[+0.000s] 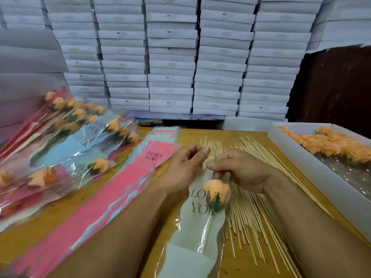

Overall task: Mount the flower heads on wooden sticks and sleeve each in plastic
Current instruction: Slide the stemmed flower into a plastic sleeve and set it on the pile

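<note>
An orange flower head (217,192) with green sepals sits on a wooden stick (208,229) inside a clear plastic sleeve (192,223) printed "LOVE YOU", held low at centre. My left hand (184,165) and my right hand (239,171) are close together above the flower and pinch the sleeve's top edge. Loose wooden sticks (253,207) lie spread on the table under and to the right of my hands. A stack of flat pink and blue sleeves (128,177) lies to the left.
Finished sleeved flowers (66,133) are heaped at the far left. A white tray (297,159) on the right holds several loose orange flower heads (331,145). Stacked white boxes (172,57) form a wall behind the wooden table (261,265).
</note>
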